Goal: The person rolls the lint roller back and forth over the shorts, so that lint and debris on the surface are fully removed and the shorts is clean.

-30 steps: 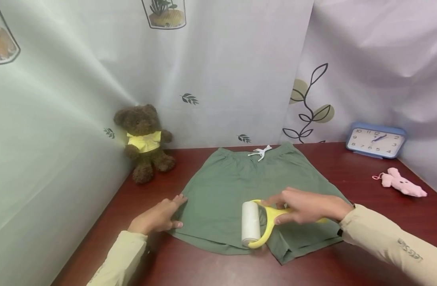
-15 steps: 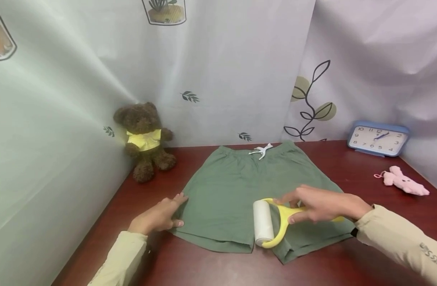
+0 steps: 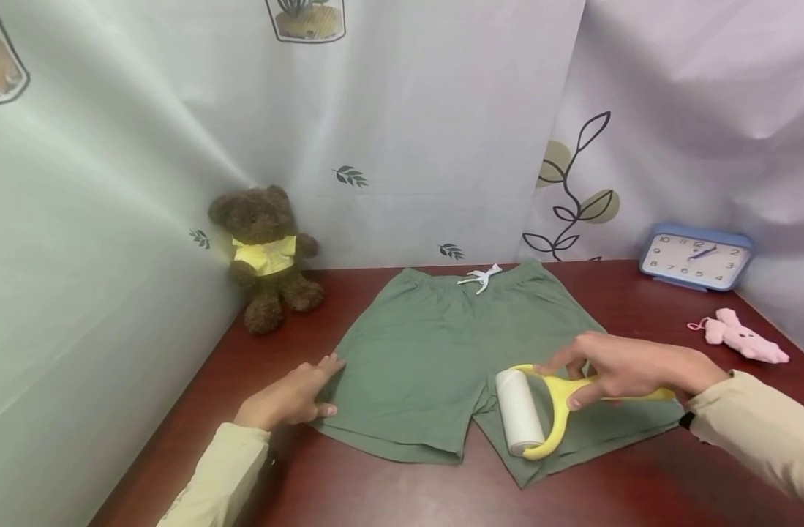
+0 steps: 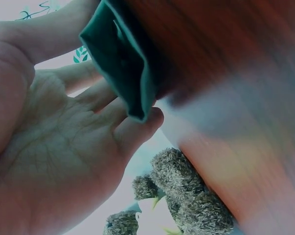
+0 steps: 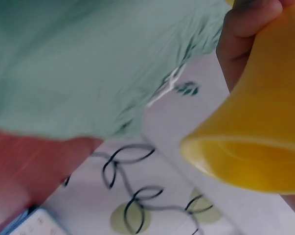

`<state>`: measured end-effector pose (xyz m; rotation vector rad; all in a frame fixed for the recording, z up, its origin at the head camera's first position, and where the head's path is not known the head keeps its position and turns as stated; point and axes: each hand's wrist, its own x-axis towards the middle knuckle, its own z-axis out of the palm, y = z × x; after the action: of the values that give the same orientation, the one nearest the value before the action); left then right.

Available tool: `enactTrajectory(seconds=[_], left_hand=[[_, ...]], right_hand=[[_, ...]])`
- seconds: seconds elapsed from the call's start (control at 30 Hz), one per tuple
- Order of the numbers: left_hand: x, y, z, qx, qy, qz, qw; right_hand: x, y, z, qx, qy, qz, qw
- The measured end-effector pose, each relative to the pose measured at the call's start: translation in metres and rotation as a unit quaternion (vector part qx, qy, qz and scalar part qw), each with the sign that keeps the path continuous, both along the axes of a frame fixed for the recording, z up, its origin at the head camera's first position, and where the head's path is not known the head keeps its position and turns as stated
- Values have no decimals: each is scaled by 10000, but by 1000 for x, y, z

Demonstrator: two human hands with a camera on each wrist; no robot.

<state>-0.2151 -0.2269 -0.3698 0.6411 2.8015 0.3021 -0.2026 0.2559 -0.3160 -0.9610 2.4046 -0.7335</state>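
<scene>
Green shorts [image 3: 408, 366] with a white drawstring lie spread on the dark red table, waistband toward the back wall. My right hand [image 3: 622, 369] grips the yellow handle of a lint roller [image 3: 520, 413]; its white cylinder lies over the right leg, near the inner hem. In the right wrist view the flared yellow handle end [image 5: 255, 161] fills the right side. My left hand [image 3: 296, 395] rests with extended fingers on the left edge of the shorts. From the left wrist, its palm [image 4: 59, 147] shows beside the open leg hem [image 4: 123, 63].
A brown teddy bear [image 3: 263, 249] in a yellow shirt sits at the back left. On the right stand a blue-framed clock [image 3: 696, 258] and, nearer, a small pink plush toy [image 3: 744, 337]. Printed white cloth [image 3: 408, 146] walls the table's back and sides.
My right hand has moved the lint roller rightward, from the middle of the shorts across the gap between the legs onto the right leg. The left hand has stayed in place.
</scene>
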Motion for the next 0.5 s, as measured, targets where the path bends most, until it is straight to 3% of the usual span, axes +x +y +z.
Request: enactTrajectory(seconds=[0.17, 0.33, 0.5], left_hand=[[-1, 0, 1, -45, -24, -17, 10000], [0, 0, 2, -18, -71, -5, 10000], [0, -1, 1, -10, -41, 2, 10000]], right_hand=[[-9, 29, 1, 78, 122, 28, 9999], [-16, 60, -3, -53, -351, -103, 9993], [-18, 87, -4, -214, -1098, -188, 9935]])
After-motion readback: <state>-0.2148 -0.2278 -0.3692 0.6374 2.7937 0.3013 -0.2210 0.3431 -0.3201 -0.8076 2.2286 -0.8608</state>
